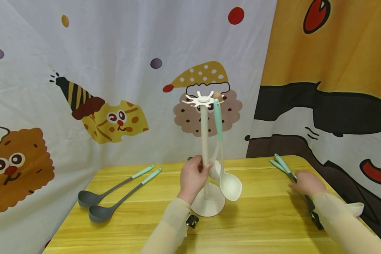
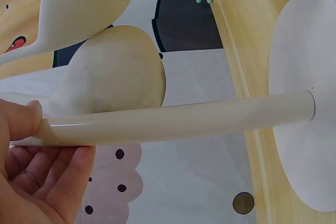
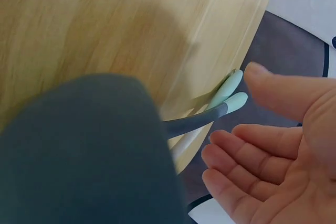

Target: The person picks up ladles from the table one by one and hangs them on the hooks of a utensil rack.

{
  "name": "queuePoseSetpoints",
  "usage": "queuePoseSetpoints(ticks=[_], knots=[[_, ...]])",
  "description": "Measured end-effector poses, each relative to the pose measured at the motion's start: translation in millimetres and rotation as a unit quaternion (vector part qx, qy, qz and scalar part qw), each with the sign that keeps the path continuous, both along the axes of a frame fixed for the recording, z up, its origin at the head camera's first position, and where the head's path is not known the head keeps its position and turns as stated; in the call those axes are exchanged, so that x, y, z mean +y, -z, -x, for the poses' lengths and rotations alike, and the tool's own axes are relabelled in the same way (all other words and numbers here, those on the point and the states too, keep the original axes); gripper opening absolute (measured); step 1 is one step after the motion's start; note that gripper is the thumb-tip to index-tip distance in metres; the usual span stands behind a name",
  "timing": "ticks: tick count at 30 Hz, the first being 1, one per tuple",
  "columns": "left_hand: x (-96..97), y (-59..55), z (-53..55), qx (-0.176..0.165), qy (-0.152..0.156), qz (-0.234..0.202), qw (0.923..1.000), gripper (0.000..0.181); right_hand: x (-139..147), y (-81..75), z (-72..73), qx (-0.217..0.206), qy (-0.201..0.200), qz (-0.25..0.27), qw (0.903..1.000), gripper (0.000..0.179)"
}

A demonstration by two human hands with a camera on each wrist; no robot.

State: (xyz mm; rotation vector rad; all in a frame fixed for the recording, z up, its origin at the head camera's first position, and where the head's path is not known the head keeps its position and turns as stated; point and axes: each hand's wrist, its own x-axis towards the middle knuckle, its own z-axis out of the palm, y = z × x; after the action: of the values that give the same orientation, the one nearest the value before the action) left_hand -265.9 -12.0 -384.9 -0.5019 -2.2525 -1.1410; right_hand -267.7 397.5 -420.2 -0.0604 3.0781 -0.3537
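Observation:
My left hand [image 1: 192,180] grips the pole [image 1: 204,135] of a white utensil stand, thumb and fingers around it in the left wrist view. From the hooked top [image 1: 204,100] hangs a white spoon-like utensil [image 1: 231,187] with a mint handle. A second white utensil [image 1: 214,171] hangs behind it, partly hidden. At the right, my right hand [image 1: 308,183] hovers over a dark grey utensil [image 3: 89,145] with a mint handle; thumb and fingers are spread apart beside the handle. A white utensil [image 1: 357,209] lies alongside, mostly hidden by the sleeve.
Two grey ladles, one farther back [image 1: 90,198] and one nearer [image 1: 101,214], lie on the left of the wooden table [image 1: 139,225], mint handles pointing away. The stand's round base [image 1: 209,209] rests mid-table. A printed curtain [image 1: 120,70] hangs behind the table.

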Motion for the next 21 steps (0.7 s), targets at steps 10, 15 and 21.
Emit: queuePoseSetpoints(ticks=[10, 15, 21], knots=[[-0.1, 1.4, 1.3, 0.001, -0.003, 0.006, 1.0, 0.016, -0.7, 1.5, -2.5, -0.023, 0.036, -0.003, 0.9991, 0.024], [0.0, 1.1, 0.5, 0.001, -0.002, 0.007, 1.0, 0.016, 0.0, 3.6, -3.5, -0.033, 0.046, 0.001, 0.9984, 0.021], [0.2, 1.4, 0.4, -0.001, -0.002, 0.009, 1.0, 0.016, 0.7, 4.8, -4.7, -0.046, 0.062, 0.009, 0.997, 0.017]])
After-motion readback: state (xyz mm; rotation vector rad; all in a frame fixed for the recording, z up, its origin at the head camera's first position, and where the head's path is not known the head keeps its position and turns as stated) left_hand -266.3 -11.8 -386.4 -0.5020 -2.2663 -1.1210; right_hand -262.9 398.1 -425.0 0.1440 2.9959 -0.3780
